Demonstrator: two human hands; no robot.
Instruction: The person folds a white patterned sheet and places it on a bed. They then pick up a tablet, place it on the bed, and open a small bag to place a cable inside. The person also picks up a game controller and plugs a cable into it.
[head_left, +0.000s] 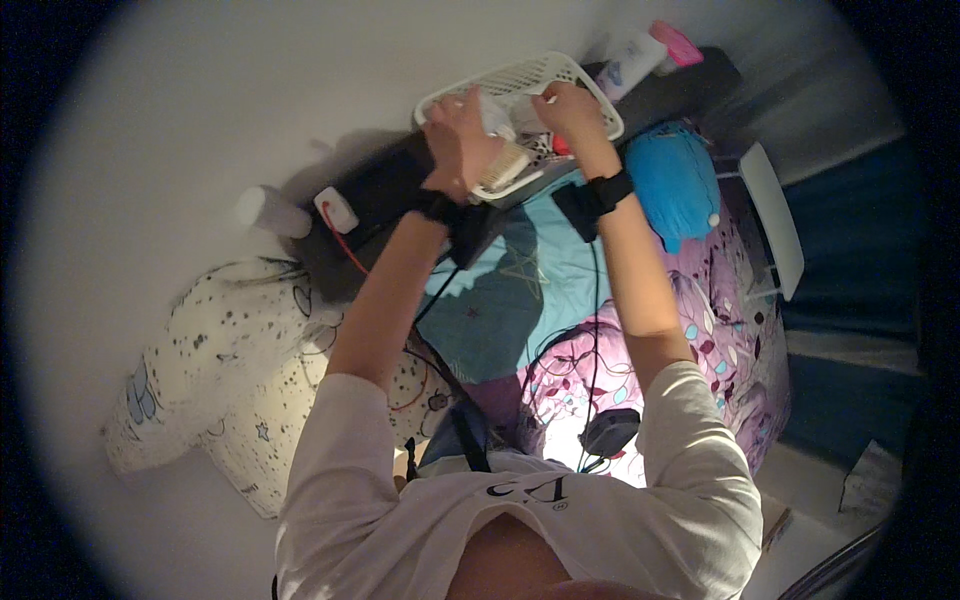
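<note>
A white plastic basket (592, 90) with slotted walls stands in front of me, on a dark ledge against the wall. My left hand (461, 142) reaches over its left side, blurred, and whatever is under its fingers is hidden. Close to that palm lies a brush-like item with pale bristles (507, 166). Inside the basket, my right hand (571, 111) has its fingers curled together at a whitish, thin plastic bag (525, 114), which it seems to pinch. Beneath the right wrist shows a small red item (560, 144). Both wrists wear black straps with dark devices.
Right of the basket are a white bottle (630, 64) and a pink-topped container (676, 43). A blue plush cushion (673, 184) rests on purple patterned bedding (697, 300). Leftward are a white socket block (336, 210) with a red cable and a white cylinder (274, 212). Black cables hang from both wrists.
</note>
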